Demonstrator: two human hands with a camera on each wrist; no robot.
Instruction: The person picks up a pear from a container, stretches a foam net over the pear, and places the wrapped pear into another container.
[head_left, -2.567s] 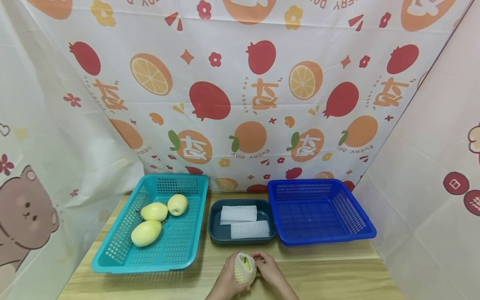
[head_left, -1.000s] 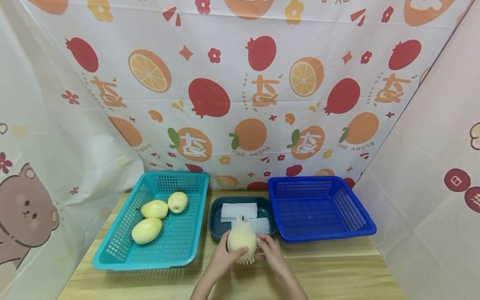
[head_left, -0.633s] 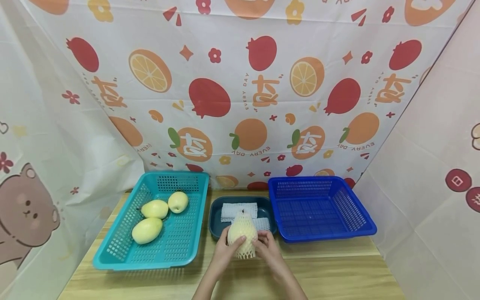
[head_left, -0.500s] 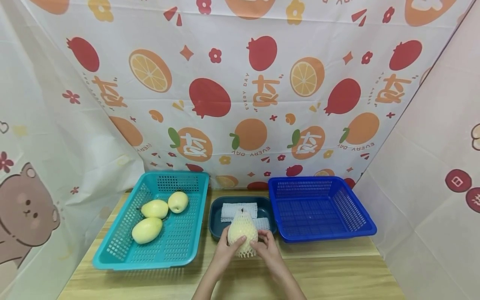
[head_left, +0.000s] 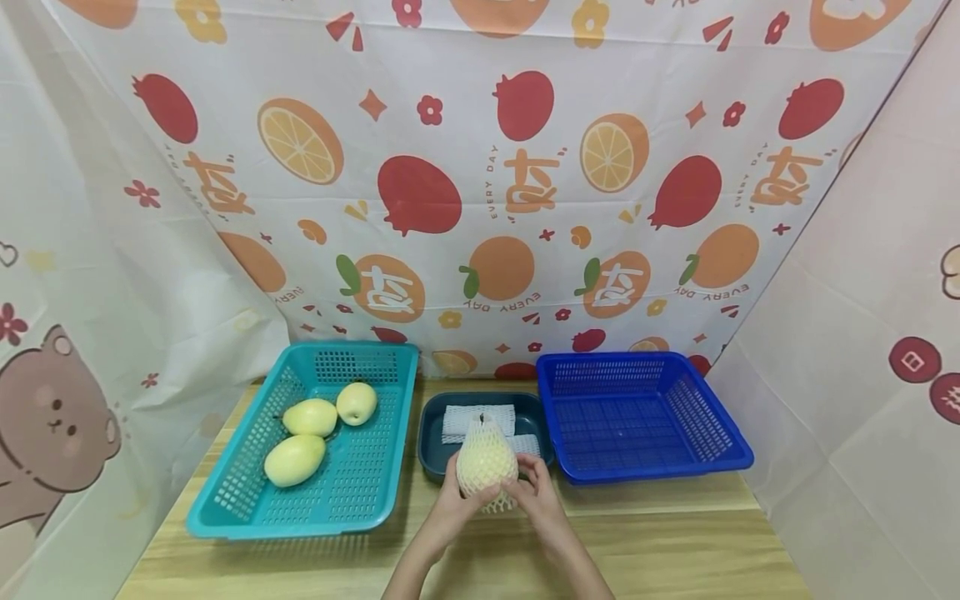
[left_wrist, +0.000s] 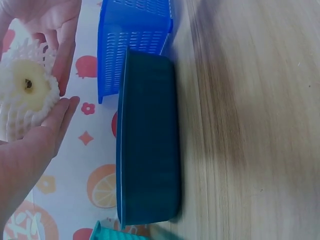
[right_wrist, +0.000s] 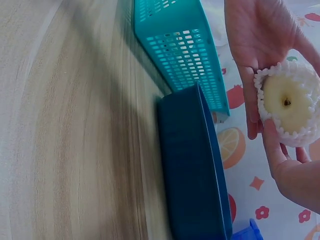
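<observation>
A pale yellow pear (head_left: 486,467) in a white foam net sleeve (head_left: 477,446) is held up in front of the dark teal tray (head_left: 431,473), stem upward. My left hand (head_left: 450,500) grips its left side, thumb across the front. On the right side, my right hand (head_left: 538,500) holds the lower part, with its thumb on the net. Both wrist views look at the pear's underside, where bare skin (right_wrist: 287,102) shows inside the sleeve's open, scalloped end. Some fingers behind the pear are hidden in the head view.
Several pears (head_left: 295,461) lie in a turquoise basket (head_left: 352,529) on the left. Flat white foam net sleeves (head_left: 477,421) lie in the tray. A blue basket (head_left: 645,479) stands on the right. Behind the wooden table (head_left: 675,550) hangs a fruit-print cloth (head_left: 480,183).
Since the earliest frame, both hands have lifted the pear away from me toward the tray. Its sleeve now rises to the stem. In the last half second, it has tilted slightly.
</observation>
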